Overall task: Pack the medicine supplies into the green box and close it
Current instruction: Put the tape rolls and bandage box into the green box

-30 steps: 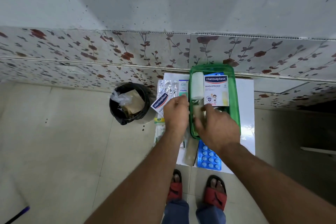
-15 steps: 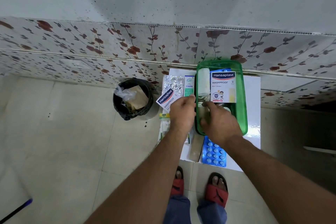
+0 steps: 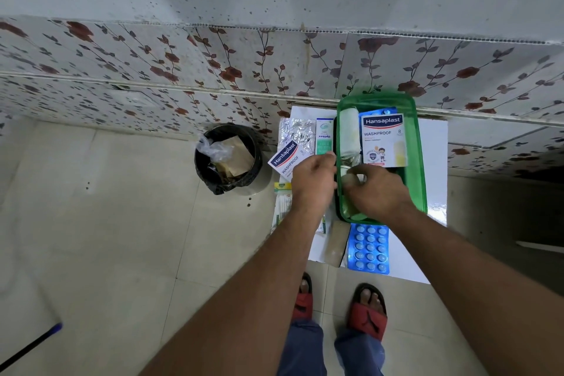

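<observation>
a person looks down at a small white table [image 3: 433, 137] set against a tiled wall. the green box [image 3: 418, 162] sits open at its 12 o'clock end, already holding a white bandage roll [image 3: 348, 131] and a hansaplast packet [image 3: 383, 140]. the right hand [image 3: 377, 192] reaches into the box's near left corner, fingers pinched narrowly on a small pale item — what it is, i cannot tell. the left hand [image 3: 312, 181], at the box's 9 o'clock rim, has its fingers curled; whether they hold anything is unclear. packing looks roughly midway: a foil strip [image 3: 294, 131], a second hansaplast packet [image 3: 285, 159] and a blue pill strip [image 3: 369, 249] at 6 o'clock remain outside, and no lid is on.
</observation>
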